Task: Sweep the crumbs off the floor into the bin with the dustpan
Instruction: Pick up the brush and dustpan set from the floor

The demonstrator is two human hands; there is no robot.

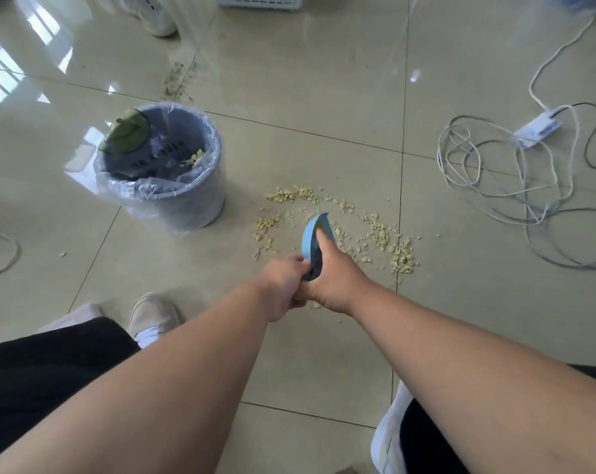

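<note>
Head view, nearest first: both forearms reach forward and the hands meet over the floor. The left hand (284, 285) and the right hand (334, 278) are both closed on the blue dustpan (312, 239), the right thumb pressed along its upper face; whether a separate brush sits between the palms cannot be told. The dustpan is held on edge above the tile, its tip pointing away from the person.

Just beyond and around the dustpan, the crumbs (378, 234) lie in a rough ring on the floor. Further off to the left stands the bin (173, 196), lined with a clear bag, with a few crumbs and a green lid-like item inside. To the far right lies a tangle of white cable (495, 179).

Judged risks: a steep pan edge would push crumbs outward and widen the ring. A loaded pan tilted during transfer would spill short of the bin. A wide stroke rightward could drive crumbs into the cable.
</note>
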